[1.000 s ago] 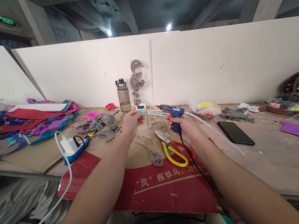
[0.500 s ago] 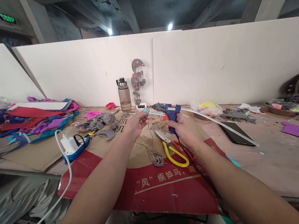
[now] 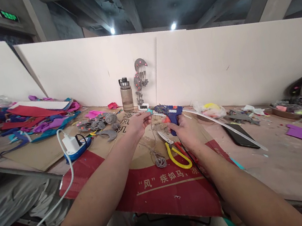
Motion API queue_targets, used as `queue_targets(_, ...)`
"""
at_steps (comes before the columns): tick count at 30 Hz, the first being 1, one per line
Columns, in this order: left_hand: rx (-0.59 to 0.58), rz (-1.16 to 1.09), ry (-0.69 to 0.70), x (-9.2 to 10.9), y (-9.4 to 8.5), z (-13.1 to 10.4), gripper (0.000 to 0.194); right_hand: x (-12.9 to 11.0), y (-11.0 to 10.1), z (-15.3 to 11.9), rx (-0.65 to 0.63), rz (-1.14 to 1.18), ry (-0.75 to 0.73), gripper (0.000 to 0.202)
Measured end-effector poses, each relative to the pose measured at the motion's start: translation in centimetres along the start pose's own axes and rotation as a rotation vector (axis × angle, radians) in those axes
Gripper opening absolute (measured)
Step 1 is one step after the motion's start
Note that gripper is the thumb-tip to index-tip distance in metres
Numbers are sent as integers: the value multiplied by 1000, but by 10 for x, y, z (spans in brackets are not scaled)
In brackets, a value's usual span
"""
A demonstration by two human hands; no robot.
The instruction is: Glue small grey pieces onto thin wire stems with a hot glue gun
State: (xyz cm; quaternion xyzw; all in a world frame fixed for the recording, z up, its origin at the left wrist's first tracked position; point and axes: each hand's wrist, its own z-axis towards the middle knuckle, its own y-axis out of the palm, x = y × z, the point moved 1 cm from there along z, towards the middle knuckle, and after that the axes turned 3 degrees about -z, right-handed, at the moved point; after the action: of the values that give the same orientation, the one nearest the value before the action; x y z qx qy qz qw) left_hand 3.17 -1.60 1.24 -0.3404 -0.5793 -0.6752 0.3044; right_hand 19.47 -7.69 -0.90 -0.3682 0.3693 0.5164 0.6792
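The small turquoise piece sat at the fingertips of the left hand, pinched between thumb and finger. The right hand was wrapped around the handle of one blue glue gun, whose tip pointed left, right beside the turquoise piece; whether they touched could not be told. One long clear glue stick ran from the gun's back, slanting across one black phone. Between the forearms lay one coil of grey string and the scissors, with yellow and red handles showing. Beyond the hands stood one bottle and one small white clock, both close to the white board, which bounded reach at the back. The red near edge of the cardboard hung above the lap, and on the right, room for moving stretched from the phone to the table's near edge.
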Motion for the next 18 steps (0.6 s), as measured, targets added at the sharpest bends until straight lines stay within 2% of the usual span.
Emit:
queue_targets(12,-64,57,59,-2,-2,0,19,-8,1,-3,21,-38,22,20)
queue_targets(18,-72,68,70,-3,-2,1,19,-3,0,-1,19,-47,40,23)
